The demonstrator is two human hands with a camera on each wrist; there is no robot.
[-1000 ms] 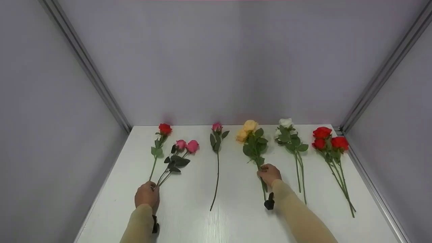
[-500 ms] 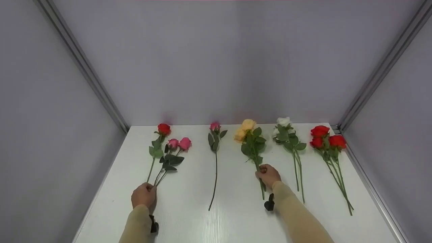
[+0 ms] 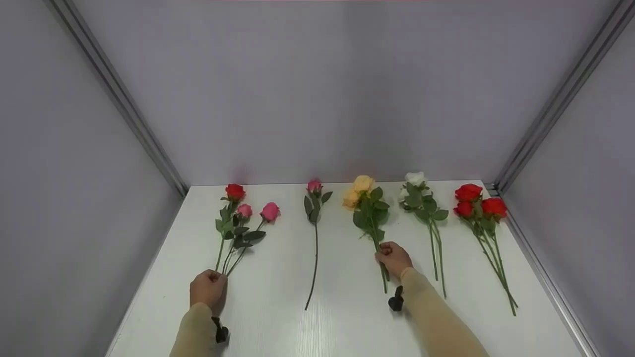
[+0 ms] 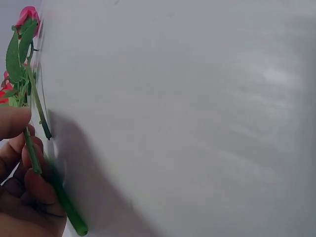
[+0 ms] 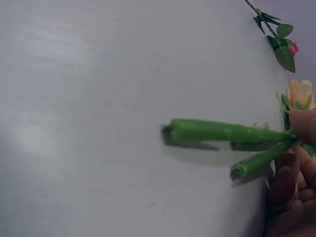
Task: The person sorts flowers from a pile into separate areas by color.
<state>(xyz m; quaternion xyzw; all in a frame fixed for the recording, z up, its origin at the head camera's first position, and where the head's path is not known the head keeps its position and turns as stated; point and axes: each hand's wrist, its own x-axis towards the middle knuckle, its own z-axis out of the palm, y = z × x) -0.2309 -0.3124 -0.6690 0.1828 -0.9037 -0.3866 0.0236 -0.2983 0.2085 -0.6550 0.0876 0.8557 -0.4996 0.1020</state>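
Note:
At the left, my left hand (image 3: 207, 287) pinches a rose stem (image 4: 32, 153) between thumb and fingers. A red rose (image 3: 235, 192) and two pink roses (image 3: 270, 211) fan out from it, their stems converging at the hand. Beside the fingers, another stem's cut end (image 4: 47, 129) hangs free, and a thicker green stem (image 4: 74, 217) lies below the hand. Which stem belongs to which bloom is partly hidden. My right hand (image 3: 394, 259) grips the stems of the yellow roses (image 3: 363, 184); their cut ends (image 5: 207, 130) stick out past the thumb, close above the table.
A single pink rose (image 3: 314, 186) lies mid-table. Right of the yellow roses lie white roses (image 3: 415, 179), then red roses (image 3: 493, 207) near the right edge. Grey walls (image 3: 278, 99) enclose the white table (image 3: 268, 317) at the back and sides.
My left hand has shifted slightly left. The pink roses swung left towards the red rose, the smaller one now overlapping its leaves. My right hand has stayed on the yellow roses.

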